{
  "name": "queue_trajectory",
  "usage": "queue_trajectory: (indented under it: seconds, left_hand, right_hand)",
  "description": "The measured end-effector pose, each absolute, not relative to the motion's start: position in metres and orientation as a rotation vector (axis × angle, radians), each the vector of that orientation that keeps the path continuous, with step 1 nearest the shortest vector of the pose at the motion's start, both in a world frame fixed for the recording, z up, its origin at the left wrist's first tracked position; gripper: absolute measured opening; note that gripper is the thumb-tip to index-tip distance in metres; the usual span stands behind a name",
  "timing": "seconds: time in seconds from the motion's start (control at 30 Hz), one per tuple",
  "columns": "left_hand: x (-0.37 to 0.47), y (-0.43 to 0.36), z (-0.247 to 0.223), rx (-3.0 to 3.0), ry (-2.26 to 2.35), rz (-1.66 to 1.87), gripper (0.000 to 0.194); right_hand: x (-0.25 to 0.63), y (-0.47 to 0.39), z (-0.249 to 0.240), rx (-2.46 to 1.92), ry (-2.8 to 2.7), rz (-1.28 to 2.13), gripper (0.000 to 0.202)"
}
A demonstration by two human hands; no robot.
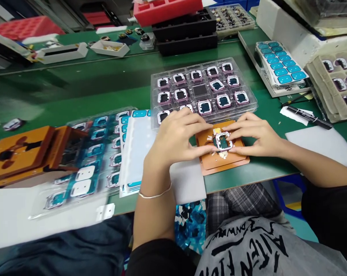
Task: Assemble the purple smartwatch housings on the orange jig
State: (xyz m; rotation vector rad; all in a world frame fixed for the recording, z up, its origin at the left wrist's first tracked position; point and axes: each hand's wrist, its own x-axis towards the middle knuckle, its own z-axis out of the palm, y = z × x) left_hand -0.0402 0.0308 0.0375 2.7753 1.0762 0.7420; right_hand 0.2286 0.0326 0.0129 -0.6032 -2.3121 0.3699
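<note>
Between my two hands sits a small watch case [224, 141], a rounded pale frame with a dark green inside, over an orange fixture block [213, 165]. My left hand [179, 136] reaches in from the left, its thumb and fingers closed on the case's left edge. From the right, my right hand [255, 134] grips the opposite edge with thumb and fingertips. Behind my hands lies a clear plastic tray [202, 82] with similar cases in its pockets; one pocket in its middle row holds no case.
Blue-green sticker sheets [281, 63] lie at the back right, beside a beige tray [337, 84]. A black pen [310, 117] rests near white foam sheets. On the left are another case tray [113, 157] and an orange clamp fixture [26, 151]. Black boxes [187, 32] stand behind.
</note>
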Motion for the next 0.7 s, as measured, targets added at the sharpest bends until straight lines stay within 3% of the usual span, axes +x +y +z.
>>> queue_trajectory:
  seconds: [0.17,0.6,0.7]
  left_hand:
    - [-0.037,0.030,0.035,2.866,1.004,0.671,0.066]
    - [-0.035,0.031,0.031,2.880,0.922,0.680,0.063]
    - [-0.031,0.032,0.029,2.781,0.862,0.835,0.057]
  right_hand:
    - [0.222,0.029,0.009,-0.617,-2.304,0.336,0.021]
    - [0.221,0.035,-0.001,-0.578,-2.326,0.373,0.012]
    - [0.221,0.036,-0.002,-0.608,-2.259,0.412,0.017]
